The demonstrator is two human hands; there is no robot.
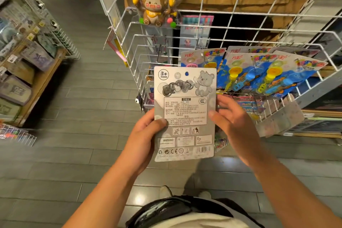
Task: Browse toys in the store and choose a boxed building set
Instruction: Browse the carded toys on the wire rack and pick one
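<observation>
Wooden shelf (39, 81): far left of the toy card, across the grey floor; flat packs lie on it in a slanting row, print too blurred to read.
Left hand (146, 140): grips the toy card at its lower left edge, thumb curled over the printed face, fingers behind it.
Toy card (185, 113): held upright in the middle of the view, back side toward the camera; grey print with "3+ AGES", a bear drawing, a text panel, "WARNING" and a barcode.
Monkey toy (155, 7): above the toy card, hanging in a clear blister on the wire rack.
Wire rack (238, 29): white grid behind and to the right of the toy card, with hooks and a basket-like front rail.
Right hand (235, 122): at the right edge of the toy card, thumb tip on the printed face, fingers loosely spread behind the edge; whether they grip, I cannot tell.
Bubble wand cards (259, 74): right of the toy card's top, hanging on the wire rack; blue cards with yellow and blue wands, overlapping.
Boxed building set: none recognisable in view.
</observation>
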